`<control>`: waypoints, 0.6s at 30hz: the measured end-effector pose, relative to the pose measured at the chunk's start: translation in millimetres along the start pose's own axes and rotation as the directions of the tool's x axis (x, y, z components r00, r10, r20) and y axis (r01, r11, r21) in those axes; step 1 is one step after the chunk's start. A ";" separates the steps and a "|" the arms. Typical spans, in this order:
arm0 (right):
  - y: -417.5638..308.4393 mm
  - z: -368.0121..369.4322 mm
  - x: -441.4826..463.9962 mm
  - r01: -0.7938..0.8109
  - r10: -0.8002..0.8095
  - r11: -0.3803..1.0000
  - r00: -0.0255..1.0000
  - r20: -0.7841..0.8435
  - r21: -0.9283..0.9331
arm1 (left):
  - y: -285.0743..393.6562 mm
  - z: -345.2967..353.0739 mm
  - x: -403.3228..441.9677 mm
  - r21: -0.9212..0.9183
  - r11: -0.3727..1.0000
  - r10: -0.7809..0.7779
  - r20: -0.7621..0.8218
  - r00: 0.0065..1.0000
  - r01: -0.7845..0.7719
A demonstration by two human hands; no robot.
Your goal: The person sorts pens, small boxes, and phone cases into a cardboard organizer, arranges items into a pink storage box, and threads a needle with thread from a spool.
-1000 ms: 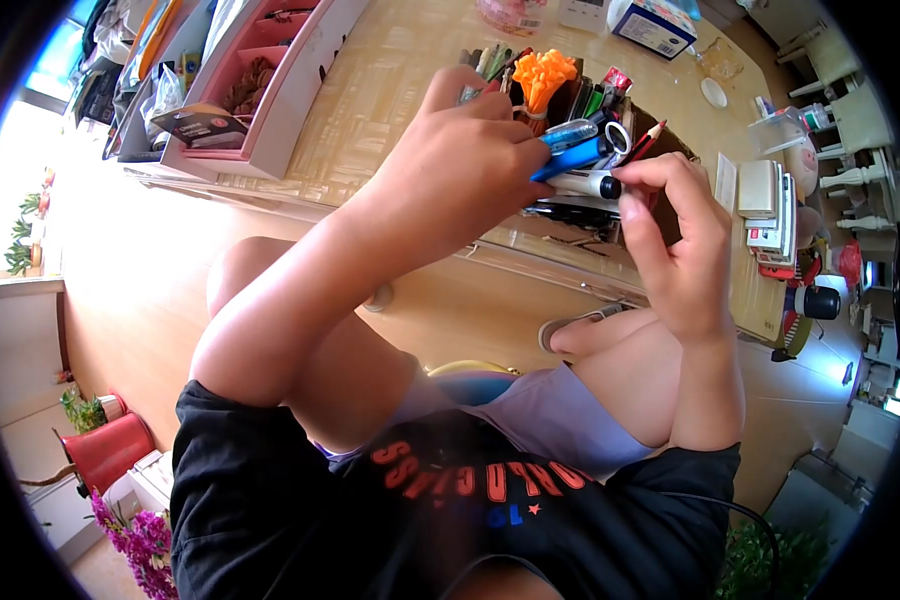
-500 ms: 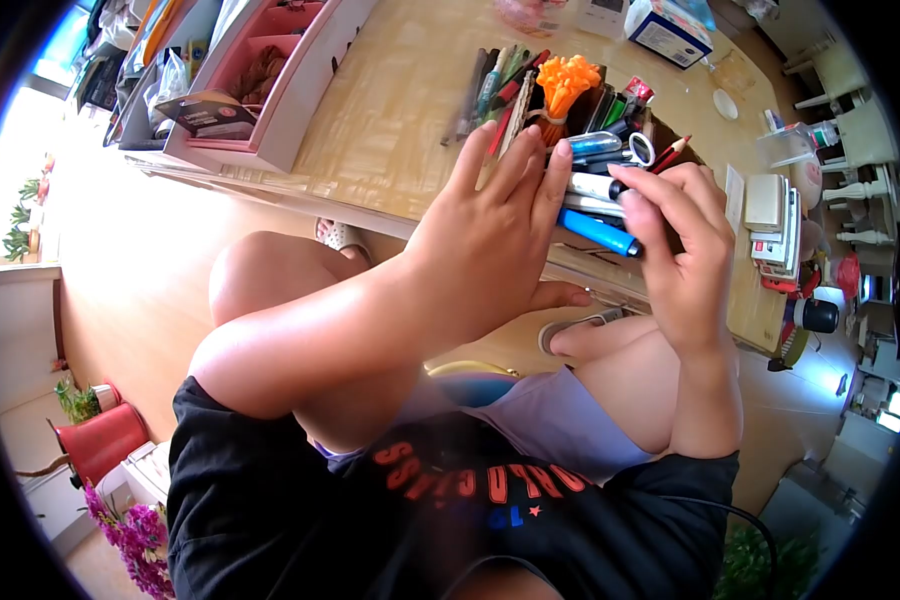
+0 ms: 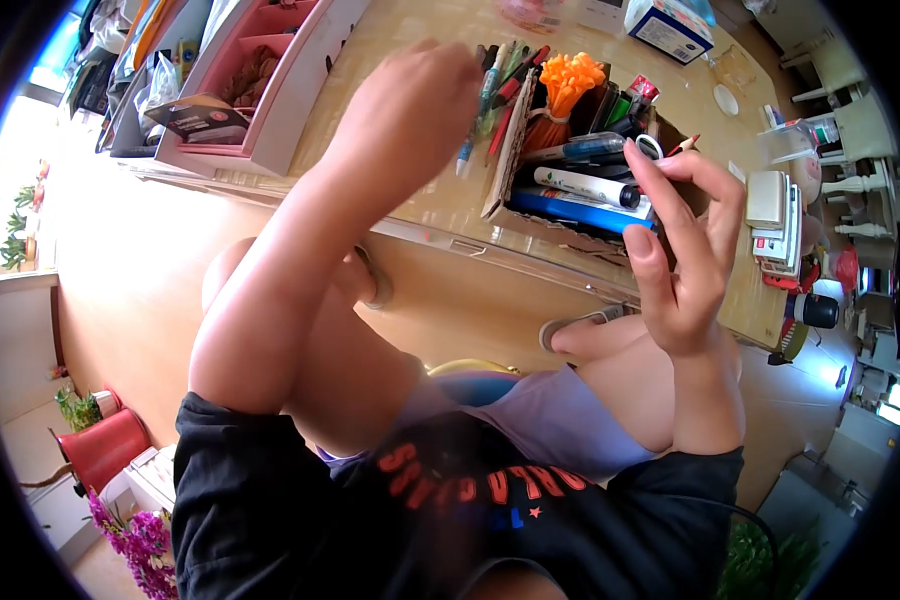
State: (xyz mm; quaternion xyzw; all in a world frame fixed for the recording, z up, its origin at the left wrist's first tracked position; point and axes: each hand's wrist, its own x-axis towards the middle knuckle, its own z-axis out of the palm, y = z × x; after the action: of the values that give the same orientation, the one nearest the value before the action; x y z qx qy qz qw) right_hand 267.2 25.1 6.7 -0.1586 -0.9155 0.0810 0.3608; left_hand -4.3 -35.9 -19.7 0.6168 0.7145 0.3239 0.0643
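Note:
A cardboard box near the table's front edge holds pens, an orange bundle, a white marker and a blue marker. At the box's right side is my right hand, thumb and index finger apart, nothing held between them. My left hand is over the table, left of several loose pens; its fingers curl out of sight, so what they may hold is hidden.
A pink-lined organizer stands at the table's left. Stacked small boxes lie to the right, near a dark-capped bottle. A blue and white carton is at the back.
My left hand has left the cardboard box and moved up and left to the loose pens. The blue marker now lies lower inside the box. My right hand's fingers have come off the white marker.

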 end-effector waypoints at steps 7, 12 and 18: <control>-9.4 0.0 4.6 0.121 -0.118 0.992 0.988 -0.096 0.028 | -18.8 37.0 23.0 0.216 0.950 -0.262 0.165 0.951 0.225; -10.1 2.3 11.9 0.255 -0.250 0.967 0.952 -0.175 0.006 | -23.7 40.5 21.7 0.221 0.972 -0.115 0.128 0.985 0.085; -13.1 7.8 18.2 0.284 -0.280 0.959 0.946 -0.162 0.000 | -37.6 20.4 58.0 0.048 0.945 -0.298 0.533 0.792 0.324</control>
State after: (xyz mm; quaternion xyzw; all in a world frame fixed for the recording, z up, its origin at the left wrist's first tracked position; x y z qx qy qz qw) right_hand 246.2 18.9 16.1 -0.0279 -0.8957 0.0264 0.4429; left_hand -39.3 24.3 -38.2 0.5547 0.7522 0.1411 0.3264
